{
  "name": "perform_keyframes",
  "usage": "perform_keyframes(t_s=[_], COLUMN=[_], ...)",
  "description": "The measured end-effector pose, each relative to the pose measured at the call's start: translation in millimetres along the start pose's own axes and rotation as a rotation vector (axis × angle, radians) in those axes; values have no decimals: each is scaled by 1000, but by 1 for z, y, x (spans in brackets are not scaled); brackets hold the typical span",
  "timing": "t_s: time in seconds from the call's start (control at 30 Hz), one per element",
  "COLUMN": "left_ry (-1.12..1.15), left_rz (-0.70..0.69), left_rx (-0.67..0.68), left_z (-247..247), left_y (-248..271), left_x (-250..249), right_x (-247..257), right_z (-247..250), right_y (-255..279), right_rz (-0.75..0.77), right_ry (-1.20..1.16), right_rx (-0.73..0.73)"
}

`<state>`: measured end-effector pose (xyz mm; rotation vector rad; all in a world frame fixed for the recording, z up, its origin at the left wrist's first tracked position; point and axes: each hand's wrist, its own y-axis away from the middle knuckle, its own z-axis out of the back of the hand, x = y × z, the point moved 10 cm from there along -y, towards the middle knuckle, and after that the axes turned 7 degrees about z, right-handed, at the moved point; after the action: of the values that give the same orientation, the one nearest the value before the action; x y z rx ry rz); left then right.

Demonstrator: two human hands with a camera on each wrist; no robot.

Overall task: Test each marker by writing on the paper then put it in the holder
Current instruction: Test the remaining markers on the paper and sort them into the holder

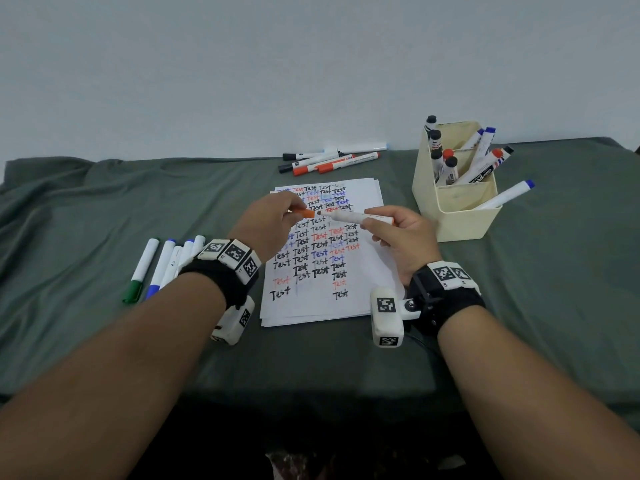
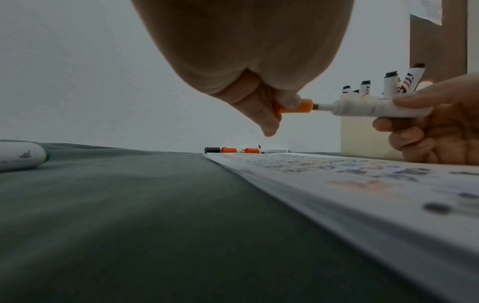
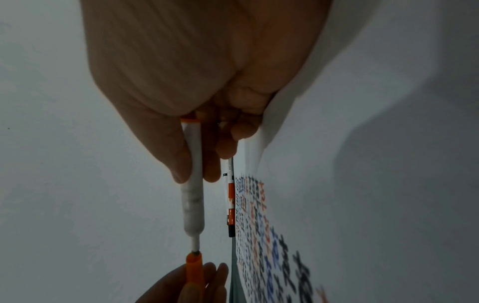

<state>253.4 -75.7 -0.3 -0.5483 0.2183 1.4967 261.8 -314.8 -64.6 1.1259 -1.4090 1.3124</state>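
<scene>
My right hand (image 1: 381,223) grips a white marker (image 1: 346,216) with an orange end above the paper (image 1: 311,306). My left hand (image 1: 294,209) pinches its orange cap (image 1: 306,213), which sits just off the dark tip. In the left wrist view the cap (image 2: 298,106) meets the marker (image 2: 368,107) at the tip. The right wrist view shows the marker (image 3: 193,190) pointing down to the cap (image 3: 194,266). The paper is covered with "Test" written in black, red and blue. A cream holder (image 1: 457,209) with several markers stands to the right.
Several capped markers (image 1: 329,159) lie behind the paper near the wall. More markers with green and blue caps (image 1: 162,268) lie left of my left wrist. A grey-green cloth (image 1: 104,209) covers the table. One blue-capped marker (image 1: 505,195) leans out of the holder's front compartment.
</scene>
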Motion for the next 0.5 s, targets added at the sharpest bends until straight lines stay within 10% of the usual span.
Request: perform_keyframes(t_s=[0.5], left_ry=[-1], left_rz=[-47], left_rx=[161], left_z=[-24], left_y=[4], left_x=[-7], right_x=[-3], right_z=[-16], right_y=[1], right_rz=[10], right_ry=[47], right_rx=[164])
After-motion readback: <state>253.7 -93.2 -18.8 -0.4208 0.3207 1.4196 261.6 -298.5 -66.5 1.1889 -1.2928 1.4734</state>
